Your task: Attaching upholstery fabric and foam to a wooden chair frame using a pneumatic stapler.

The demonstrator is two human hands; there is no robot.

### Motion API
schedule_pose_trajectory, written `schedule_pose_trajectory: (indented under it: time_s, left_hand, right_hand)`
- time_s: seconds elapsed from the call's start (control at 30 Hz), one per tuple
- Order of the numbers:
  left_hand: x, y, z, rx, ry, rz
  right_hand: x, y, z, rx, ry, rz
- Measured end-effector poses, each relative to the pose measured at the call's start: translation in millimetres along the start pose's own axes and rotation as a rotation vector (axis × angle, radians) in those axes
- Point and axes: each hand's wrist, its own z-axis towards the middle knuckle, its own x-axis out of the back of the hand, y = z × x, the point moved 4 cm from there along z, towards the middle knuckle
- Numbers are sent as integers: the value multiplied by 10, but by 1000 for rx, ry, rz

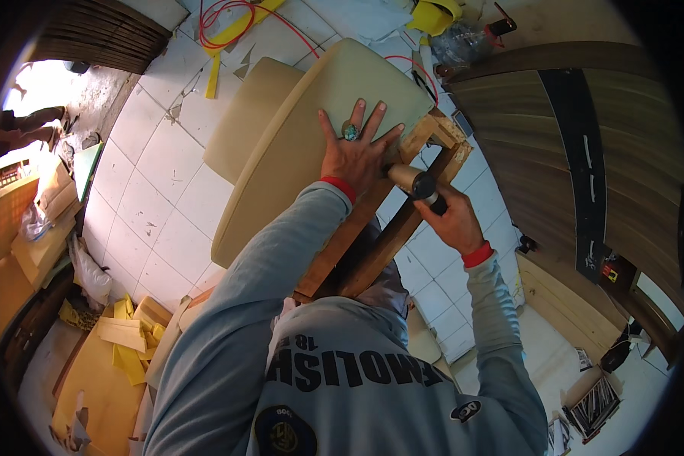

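Observation:
My left hand lies spread on a beige upholstered cushion panel, its thumb side near the wooden frame. A turquoise-stoned ring is on one finger. The panel is fixed along or rests against a wooden frame of long parallel bars; the join is partly hidden. In my right hand is a tool with a bronze cylindrical head, a black round end and a black grip. Its head is at the frame's bar, close beside my left hand; whether it touches the wood I cannot tell.
A second beige cushion piece stands behind the panel. A red hose coils on the white tiles. Yellow foam scraps lie at lower left. A dark wood-grain panel stands at right, and a box lies at lower right.

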Motion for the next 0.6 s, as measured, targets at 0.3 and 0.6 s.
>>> schedule_pose_trajectory:
  time_s: [0.3, 0.6]
  left_hand:
    - [-30, -6, -21, -4, 12, -3]
    - [-52, -11, -9, 15, 28, -20]
  right_hand:
    - [-154, -14, -84, 18, -14, -38]
    - [-248, -94, -218, -23, -95, 8]
